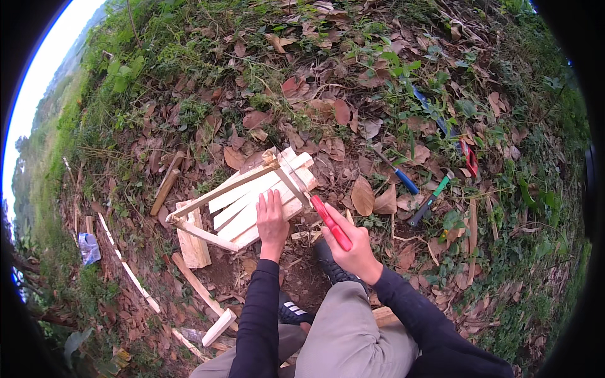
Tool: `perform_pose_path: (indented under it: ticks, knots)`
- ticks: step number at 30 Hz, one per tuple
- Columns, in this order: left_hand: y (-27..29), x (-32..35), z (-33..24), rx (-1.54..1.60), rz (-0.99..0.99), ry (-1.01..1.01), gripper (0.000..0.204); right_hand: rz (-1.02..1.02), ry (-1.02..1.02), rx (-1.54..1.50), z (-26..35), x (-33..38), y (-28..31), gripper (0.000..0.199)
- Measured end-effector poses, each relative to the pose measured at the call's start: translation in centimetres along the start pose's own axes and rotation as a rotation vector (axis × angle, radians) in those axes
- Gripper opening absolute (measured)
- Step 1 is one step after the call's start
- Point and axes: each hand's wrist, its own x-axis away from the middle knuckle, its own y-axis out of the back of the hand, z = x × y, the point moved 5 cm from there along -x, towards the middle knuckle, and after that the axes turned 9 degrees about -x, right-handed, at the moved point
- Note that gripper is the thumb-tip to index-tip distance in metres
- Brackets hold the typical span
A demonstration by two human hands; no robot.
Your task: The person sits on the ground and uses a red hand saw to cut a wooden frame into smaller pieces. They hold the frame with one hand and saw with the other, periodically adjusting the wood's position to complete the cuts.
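Several pale wooden slats (242, 211) lie side by side, forming a flat panel in front of me. My left hand (271, 220) rests on them, palm down with its fingers stretched out. In my right hand (354, 249), the fingers wrap round the red handle of what looks like a hand saw (331, 222). Its long, narrow metal blade slants across the slats near their right ends; the teeth are too small to make out. Thin wooden strips (214, 196) form an angled frame at the panel's left. Below that frame sits a short wooden block (193, 242).
To the right lie a green-and-black-handled hammer (432, 200), a blue-handled tool (403, 179) and a blue-bladed saw with a red handle (469, 157). Loose wooden pieces (201, 286) lie at lower left, and a clear plastic bag (89, 248) farther left. Dry leaves and weeds cover the sloping ground.
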Motion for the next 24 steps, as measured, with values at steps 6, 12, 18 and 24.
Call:
perform_pose_path:
  ticks: [6,12,18,24]
  knots:
    - [0.2,0.2,-0.2,-0.045,-0.008,-0.023,0.077,0.035,0.059,0.048,3.8,6.2,3.9,0.058]
    - [0.0,0.4,-0.3,0.003,-0.007,-0.009,0.069,0.025,-0.059,0.0,0.9,4.3,2.2,0.058]
    - [-0.6,0.6,-1.0,-0.063,-0.029,-0.027,0.067,-0.019,0.041,0.01,1.3,2.4,1.8,0.056]
    - [-0.5,1.0,-1.0,-0.023,-0.005,-0.015,0.069,0.006,0.02,-0.003,1.2,5.0,3.8,0.056]
